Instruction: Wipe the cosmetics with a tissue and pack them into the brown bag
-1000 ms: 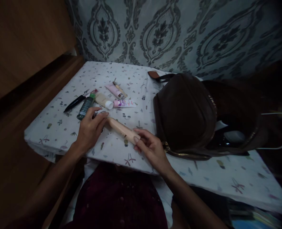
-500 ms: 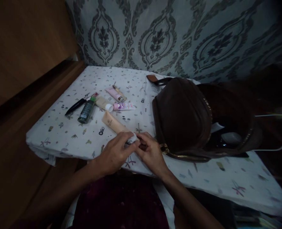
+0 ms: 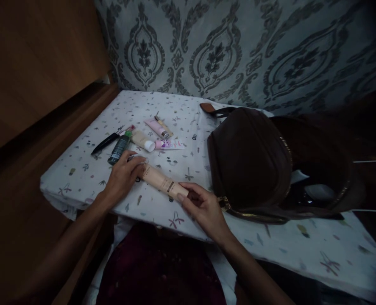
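Note:
A long peach tube [image 3: 162, 183] lies slanted over the white patterned tablecloth [image 3: 79, 173]. My left hand [image 3: 123, 176] pinches its upper left end, fingers closed on it. My right hand [image 3: 203, 208] grips its lower right end between thumb and fingers. Just beyond the left hand lie a dark green bottle [image 3: 119, 148], a black pen-like stick [image 3: 105, 142], a cream tube with a white cap [image 3: 143, 140] and two pink tubes [image 3: 170, 144].
A large brown leather bag [image 3: 249, 159] lies open on the table to the right, with a white thing inside. Wooden furniture stands along the left. A patterned grey wall is behind. Dark red cloth covers my lap below the table edge.
Half a second ago both hands met at the tube's near end. My left hand has since slid up to its far end; the right hand stays at the near end.

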`<act>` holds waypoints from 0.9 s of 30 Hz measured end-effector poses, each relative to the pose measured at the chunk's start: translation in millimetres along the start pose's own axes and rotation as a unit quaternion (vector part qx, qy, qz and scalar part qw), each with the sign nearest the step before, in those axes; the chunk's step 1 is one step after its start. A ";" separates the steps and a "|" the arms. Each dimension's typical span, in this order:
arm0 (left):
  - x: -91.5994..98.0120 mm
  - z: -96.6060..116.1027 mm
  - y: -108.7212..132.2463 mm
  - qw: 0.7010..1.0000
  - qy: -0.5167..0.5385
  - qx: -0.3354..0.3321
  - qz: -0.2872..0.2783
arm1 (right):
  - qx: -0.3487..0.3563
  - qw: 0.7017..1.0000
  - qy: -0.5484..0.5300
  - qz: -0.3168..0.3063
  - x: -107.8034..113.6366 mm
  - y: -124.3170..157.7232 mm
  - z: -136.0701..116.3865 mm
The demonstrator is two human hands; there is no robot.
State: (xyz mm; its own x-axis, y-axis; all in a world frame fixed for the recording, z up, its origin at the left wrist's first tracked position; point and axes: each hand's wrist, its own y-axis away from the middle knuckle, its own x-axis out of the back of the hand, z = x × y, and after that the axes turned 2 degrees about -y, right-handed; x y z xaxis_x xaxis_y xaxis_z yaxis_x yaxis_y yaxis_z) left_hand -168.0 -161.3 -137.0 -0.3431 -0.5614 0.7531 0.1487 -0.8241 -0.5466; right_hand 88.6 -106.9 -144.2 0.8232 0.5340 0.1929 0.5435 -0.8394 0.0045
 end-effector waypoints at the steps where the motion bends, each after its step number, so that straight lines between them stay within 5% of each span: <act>1: 0.2 1.6 1.0 1.000 0.003 0.000 -0.001 | 0.015 1.000 0.007 0.006 -0.1 -0.3 0.2; 7: -1.3 35.0 6.8 0.999 0.030 -0.029 -0.020 | 0.077 0.996 0.043 0.012 -0.2 -1.5 3.7; 16: -5.0 111.3 21.1 0.979 -0.007 -0.192 -0.073 | 0.108 0.992 0.068 0.012 2.4 -0.6 -1.1; 20: -3.0 100.5 21.4 0.980 -0.020 -0.188 -0.068 | 0.097 0.993 0.060 0.013 1.0 -0.6 0.8; 27: 6.2 48.7 20.6 0.996 0.037 -0.062 -0.049 | 0.082 0.994 0.065 0.014 -1.1 0.3 4.5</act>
State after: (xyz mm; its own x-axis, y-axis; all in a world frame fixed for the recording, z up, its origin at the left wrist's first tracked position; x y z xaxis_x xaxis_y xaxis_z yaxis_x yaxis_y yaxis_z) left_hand -121.9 -185.5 -125.8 -0.4188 -0.4682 0.7781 -0.0030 -0.8561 -0.5168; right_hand 88.7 -107.2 -148.8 0.8164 0.4838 0.3153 0.5485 -0.8205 -0.1612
